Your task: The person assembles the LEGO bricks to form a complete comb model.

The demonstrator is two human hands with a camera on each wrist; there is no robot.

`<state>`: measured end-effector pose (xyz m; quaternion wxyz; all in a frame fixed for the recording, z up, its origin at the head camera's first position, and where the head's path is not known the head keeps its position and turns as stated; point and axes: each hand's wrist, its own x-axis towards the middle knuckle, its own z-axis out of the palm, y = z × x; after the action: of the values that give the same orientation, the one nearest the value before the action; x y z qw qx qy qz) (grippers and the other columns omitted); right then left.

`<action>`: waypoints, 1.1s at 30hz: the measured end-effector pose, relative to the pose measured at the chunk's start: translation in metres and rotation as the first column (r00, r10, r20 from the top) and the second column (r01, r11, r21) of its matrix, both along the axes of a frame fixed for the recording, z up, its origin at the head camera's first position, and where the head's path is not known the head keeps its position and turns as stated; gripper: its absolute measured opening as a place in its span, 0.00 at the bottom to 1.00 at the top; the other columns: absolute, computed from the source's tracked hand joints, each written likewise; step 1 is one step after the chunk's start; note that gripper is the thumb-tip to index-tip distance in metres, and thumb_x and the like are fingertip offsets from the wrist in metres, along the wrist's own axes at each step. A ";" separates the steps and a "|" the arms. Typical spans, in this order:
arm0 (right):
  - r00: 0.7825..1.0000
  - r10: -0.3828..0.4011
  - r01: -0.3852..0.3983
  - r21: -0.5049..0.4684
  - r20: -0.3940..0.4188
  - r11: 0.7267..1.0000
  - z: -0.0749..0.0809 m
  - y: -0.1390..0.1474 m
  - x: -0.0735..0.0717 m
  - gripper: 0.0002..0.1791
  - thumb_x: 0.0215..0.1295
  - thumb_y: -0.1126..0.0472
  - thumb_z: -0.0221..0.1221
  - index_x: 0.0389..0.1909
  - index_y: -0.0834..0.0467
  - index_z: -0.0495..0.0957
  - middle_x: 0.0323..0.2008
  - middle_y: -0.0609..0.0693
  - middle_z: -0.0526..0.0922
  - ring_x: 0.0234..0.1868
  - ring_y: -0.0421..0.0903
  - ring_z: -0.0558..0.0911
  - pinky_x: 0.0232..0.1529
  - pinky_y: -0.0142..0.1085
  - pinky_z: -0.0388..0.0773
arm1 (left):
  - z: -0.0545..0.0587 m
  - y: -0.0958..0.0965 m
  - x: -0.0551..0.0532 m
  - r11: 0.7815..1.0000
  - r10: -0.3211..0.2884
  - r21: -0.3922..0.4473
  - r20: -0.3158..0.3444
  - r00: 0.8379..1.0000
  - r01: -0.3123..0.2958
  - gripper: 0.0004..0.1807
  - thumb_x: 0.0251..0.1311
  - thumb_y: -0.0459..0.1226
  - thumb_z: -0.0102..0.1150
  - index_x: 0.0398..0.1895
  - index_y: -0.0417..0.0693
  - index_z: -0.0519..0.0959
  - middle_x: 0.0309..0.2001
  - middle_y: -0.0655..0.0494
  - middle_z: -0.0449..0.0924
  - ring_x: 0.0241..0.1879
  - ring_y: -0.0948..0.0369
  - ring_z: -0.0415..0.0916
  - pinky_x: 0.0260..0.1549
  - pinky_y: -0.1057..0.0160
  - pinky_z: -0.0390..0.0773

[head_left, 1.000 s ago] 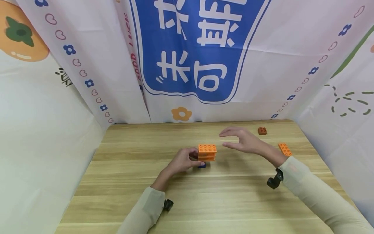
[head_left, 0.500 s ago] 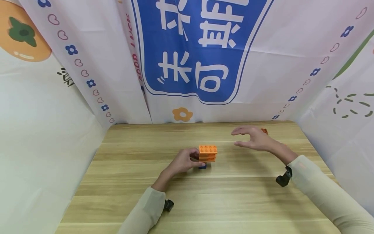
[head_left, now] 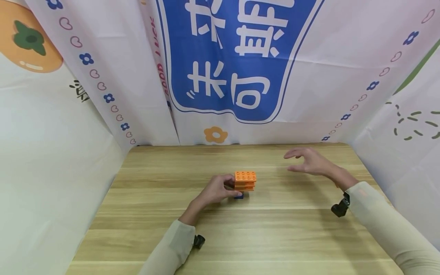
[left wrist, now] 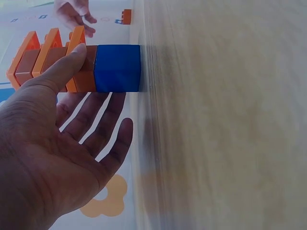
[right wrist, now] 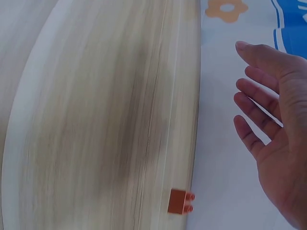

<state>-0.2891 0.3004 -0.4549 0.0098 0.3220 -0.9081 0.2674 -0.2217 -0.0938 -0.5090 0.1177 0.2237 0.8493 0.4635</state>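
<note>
A stack of toy building bricks [head_left: 245,176] stands upright near the middle of the table. At its base is a blue brick [left wrist: 118,68], with brown bricks and wider orange plates alternating above. My left hand [head_left: 215,189] holds the stack from the left side, thumb on the near side. In the left wrist view its other fingers reach behind the stack, partly hidden. Over the right part of the table, my right hand [head_left: 311,162] hovers with thumb and fingers apart, holding nothing. The right wrist view has a loose brown brick [right wrist: 177,201] on the table below that hand.
The wood-grain table [head_left: 165,229] is enclosed by printed cloth [head_left: 309,95] at the back and sides. A sliver of orange plate [head_left: 337,186] shows beneath the right forearm; the rest is hidden. In the head view, the right hand covers the loose brown brick.
My right hand has moved right, away from the stack, and now covers the loose brown brick and most of the orange plate in the head view. My left hand keeps holding the stack in place.
</note>
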 end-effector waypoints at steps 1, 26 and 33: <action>1.000 -0.006 0.006 0.002 0.003 1.000 0.000 0.002 0.000 0.22 0.61 0.59 0.77 0.55 0.58 0.87 0.57 0.58 0.87 0.59 0.60 0.84 0.56 0.58 0.83 | 0.000 0.000 0.000 1.000 -0.001 -0.001 0.000 1.000 0.001 0.17 0.60 0.40 0.80 0.49 0.48 0.85 0.45 0.59 0.88 0.46 0.60 0.85 0.45 0.66 0.85; 0.964 -0.204 0.200 0.041 0.170 0.979 -0.012 0.052 -0.010 0.26 0.63 0.59 0.77 0.60 0.64 0.83 0.61 0.65 0.83 0.57 0.66 0.84 0.58 0.63 0.79 | 0.000 0.000 -0.001 1.000 0.003 0.012 0.010 1.000 -0.003 0.16 0.60 0.40 0.79 0.49 0.49 0.85 0.45 0.59 0.88 0.46 0.62 0.84 0.45 0.65 0.85; 0.968 -0.215 0.210 0.055 0.127 0.976 -0.016 0.063 -0.013 0.26 0.63 0.62 0.76 0.60 0.66 0.83 0.58 0.65 0.85 0.58 0.65 0.83 0.63 0.66 0.74 | 0.001 0.000 0.000 1.000 -0.004 0.024 0.003 1.000 0.004 0.16 0.59 0.39 0.80 0.47 0.47 0.85 0.44 0.56 0.88 0.45 0.61 0.85 0.44 0.65 0.86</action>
<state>-0.3025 0.3632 -0.4711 -0.0285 0.2045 -0.9413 0.2669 -0.2214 -0.0937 -0.5079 0.1170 0.2261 0.8431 0.4737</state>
